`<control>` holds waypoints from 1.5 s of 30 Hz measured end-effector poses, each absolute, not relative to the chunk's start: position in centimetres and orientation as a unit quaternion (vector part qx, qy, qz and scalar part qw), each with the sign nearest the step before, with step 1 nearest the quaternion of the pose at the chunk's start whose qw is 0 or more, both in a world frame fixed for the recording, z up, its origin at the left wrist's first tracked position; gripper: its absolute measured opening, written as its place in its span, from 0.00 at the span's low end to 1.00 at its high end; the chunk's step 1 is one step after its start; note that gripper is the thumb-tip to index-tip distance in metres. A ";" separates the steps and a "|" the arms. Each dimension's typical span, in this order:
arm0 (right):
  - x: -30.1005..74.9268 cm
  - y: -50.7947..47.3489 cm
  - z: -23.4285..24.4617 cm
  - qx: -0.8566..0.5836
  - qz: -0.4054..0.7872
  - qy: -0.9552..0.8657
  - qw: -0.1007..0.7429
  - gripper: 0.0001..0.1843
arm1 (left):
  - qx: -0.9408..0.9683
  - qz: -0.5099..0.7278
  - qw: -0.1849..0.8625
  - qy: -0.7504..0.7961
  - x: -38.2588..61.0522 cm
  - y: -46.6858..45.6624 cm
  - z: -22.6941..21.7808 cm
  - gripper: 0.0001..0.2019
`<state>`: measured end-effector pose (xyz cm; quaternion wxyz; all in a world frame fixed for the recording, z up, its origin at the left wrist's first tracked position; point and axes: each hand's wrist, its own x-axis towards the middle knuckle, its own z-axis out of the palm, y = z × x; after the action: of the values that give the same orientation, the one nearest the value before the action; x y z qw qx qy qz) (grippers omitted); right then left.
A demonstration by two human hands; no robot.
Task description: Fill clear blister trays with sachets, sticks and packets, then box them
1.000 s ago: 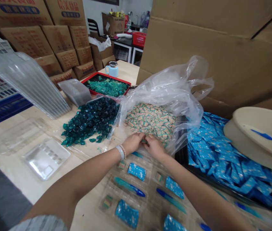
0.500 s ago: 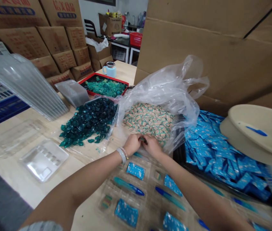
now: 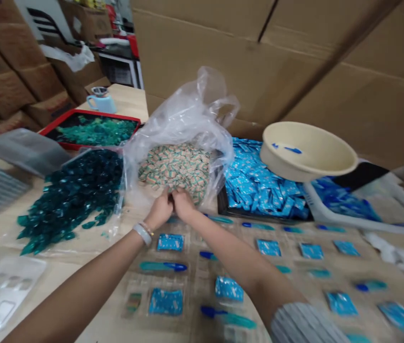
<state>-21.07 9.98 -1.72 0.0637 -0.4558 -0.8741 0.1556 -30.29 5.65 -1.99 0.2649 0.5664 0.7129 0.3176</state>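
L hand (image 3: 161,210), R hand (image 3: 184,204) curled together at sweet pile (image 3: 175,166); can't tell what's held. Trays (image 3: 196,281): sachets (image 3: 170,242), pens (image 3: 162,267) in; sweets seem mostly lacking.

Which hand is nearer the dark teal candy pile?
Left. The left hand is at the mouth of the clear bag, on the side facing the dark teal candy pile; the right hand touches the left hand from the far side.

- Left hand (image 3: 161,209) and right hand (image 3: 184,204) touching, side by side, mid-frame.
- Fingers curled down and away, tips hidden; grip can't be told.
- Both forearms stretched forward, converging from the lower edge.
- Left forearm bare, wristband (image 3: 142,233) on wrist.
- Right forearm: grey sleeve (image 3: 300,324) near elbow.
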 end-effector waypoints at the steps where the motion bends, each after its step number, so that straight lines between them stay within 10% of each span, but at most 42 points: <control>1: -21.0 10.2 -1.3 -0.458 0.158 -0.872 0.072 0.14 | 0.567 0.323 0.256 0.713 -30.6 6.0 -1.9 0.27; 10: -11.2 11.7 4.8 -0.456 0.285 -0.819 0.200 0.07 | 0.591 0.374 0.081 0.711 -29.7 5.0 1.5 0.23; 19: -3.2 -0.1 4.3 -0.398 0.604 -0.679 0.125 0.11 | 0.733 0.321 0.195 0.567 -22.7 -6.9 4.1 0.15; 34: -6.5 -5.9 1.1 -0.387 0.331 -0.860 -0.041 0.08 | 0.794 0.183 0.252 0.523 -21.9 -11.7 0.8 0.08; 45: -6.2 -7.6 -0.3 -0.428 0.270 -0.858 0.085 0.08 | 0.806 0.149 0.244 0.518 -21.8 -10.0 0.9 0.09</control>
<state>-6.20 -7.65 -0.30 0.0855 -0.4281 -0.8582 0.2701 -21.82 -10.03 0.94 0.2441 0.8058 0.5185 0.1494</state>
